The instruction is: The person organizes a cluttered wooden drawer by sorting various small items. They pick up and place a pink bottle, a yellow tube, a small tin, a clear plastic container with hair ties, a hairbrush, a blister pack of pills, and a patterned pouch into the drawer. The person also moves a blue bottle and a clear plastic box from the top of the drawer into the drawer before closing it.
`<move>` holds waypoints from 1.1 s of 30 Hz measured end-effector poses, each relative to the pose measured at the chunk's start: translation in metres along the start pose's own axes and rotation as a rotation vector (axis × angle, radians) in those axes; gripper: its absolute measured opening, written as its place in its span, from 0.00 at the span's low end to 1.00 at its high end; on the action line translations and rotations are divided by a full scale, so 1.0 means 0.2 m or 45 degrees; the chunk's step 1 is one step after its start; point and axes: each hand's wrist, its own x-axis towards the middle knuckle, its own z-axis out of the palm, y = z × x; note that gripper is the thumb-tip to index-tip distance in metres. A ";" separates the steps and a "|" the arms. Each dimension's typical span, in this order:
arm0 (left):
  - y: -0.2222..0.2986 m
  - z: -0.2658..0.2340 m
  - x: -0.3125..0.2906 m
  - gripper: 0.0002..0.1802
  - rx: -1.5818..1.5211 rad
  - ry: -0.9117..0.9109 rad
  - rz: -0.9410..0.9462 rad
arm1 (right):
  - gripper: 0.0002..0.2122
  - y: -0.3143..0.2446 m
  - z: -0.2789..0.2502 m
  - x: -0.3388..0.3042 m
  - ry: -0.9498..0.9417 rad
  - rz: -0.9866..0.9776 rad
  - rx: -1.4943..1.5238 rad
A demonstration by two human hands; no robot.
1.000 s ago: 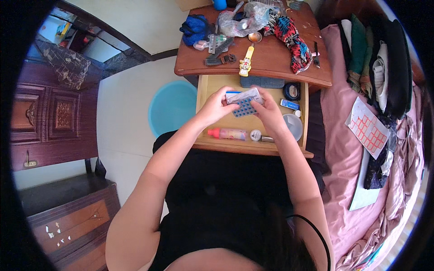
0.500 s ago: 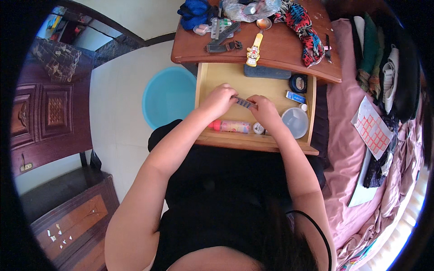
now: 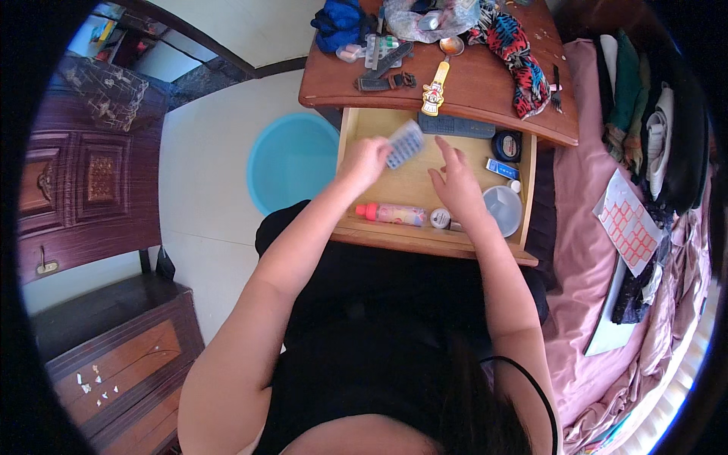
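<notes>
Above the open wooden drawer (image 3: 379,121), my left hand (image 3: 365,161) grips a silver blister pack of pills (image 3: 405,144) by one end, its pocketed face tilted up. My right hand (image 3: 458,182) is apart from the pack, fingers spread, with nothing in it. Inside the drawer a dark remote control (image 3: 455,126) lies along the back. A round black container (image 3: 506,145), a blue and white small box (image 3: 501,168) and a clear round tub (image 3: 502,212) sit on the right side. Near the front lie a pink-capped bottle (image 3: 390,214) and a small white-lidded jar (image 3: 440,218).
On the brown tabletop (image 3: 334,83) lie a belt-like strap (image 3: 387,81), a yellow-handled spoon (image 3: 436,87), blister packs (image 3: 381,49), a blue cloth (image 3: 337,24) and patterned fabric (image 3: 516,57). A blue basin (image 3: 288,171) stands left of the drawer; a pink-covered bed (image 3: 580,250) is to the right.
My right hand has let go of the blister pack and opened, moving apart from it. My left hand has turned the pack up so its broad face shows.
</notes>
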 end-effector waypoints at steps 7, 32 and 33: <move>0.06 0.00 0.07 0.11 -0.271 0.339 -0.430 | 0.20 -0.01 -0.07 -0.02 -0.130 -0.046 -0.021; 0.03 0.16 0.24 0.16 1.413 -0.100 0.309 | 0.16 -0.04 -0.14 -0.08 -0.292 -0.210 -0.103; -0.01 0.15 0.24 0.15 1.398 -0.008 0.358 | 0.16 -0.04 -0.14 -0.08 -0.295 -0.215 -0.105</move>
